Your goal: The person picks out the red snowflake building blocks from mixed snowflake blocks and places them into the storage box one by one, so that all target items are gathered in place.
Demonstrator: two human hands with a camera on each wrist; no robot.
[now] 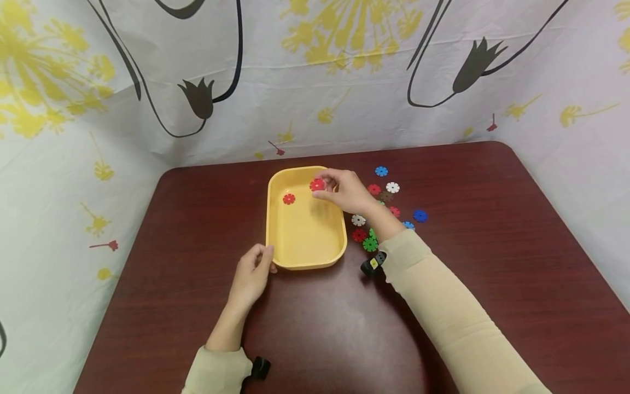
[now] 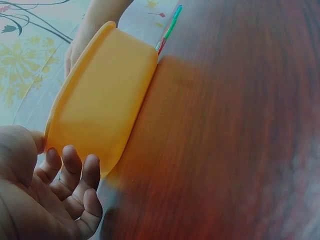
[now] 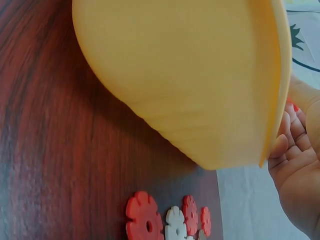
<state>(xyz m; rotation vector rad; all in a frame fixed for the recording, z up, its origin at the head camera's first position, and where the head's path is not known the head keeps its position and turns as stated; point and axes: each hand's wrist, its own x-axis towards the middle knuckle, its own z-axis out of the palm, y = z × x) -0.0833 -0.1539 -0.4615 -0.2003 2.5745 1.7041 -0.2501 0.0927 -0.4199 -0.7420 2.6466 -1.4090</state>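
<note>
Over yellow tray [image 1: 305,241]: our right hand [image 1: 348,192] pinches red disc [image 1: 315,184], likely light, stiff; edge grip suits. Our left hand [image 1: 253,274] pinches tray's near-left rim.

You have a glossy, dark red-brown table [image 1: 492,246] before you, its far corners rounded. Beyond its far edge and along both sides you can see a creased white cloth [image 1: 295,104], printed with big yellow flowers [image 1: 351,33], dark curving stems [image 1: 239,49], dark tulips [image 1: 198,98] and small red blooms [image 1: 114,245].
</note>
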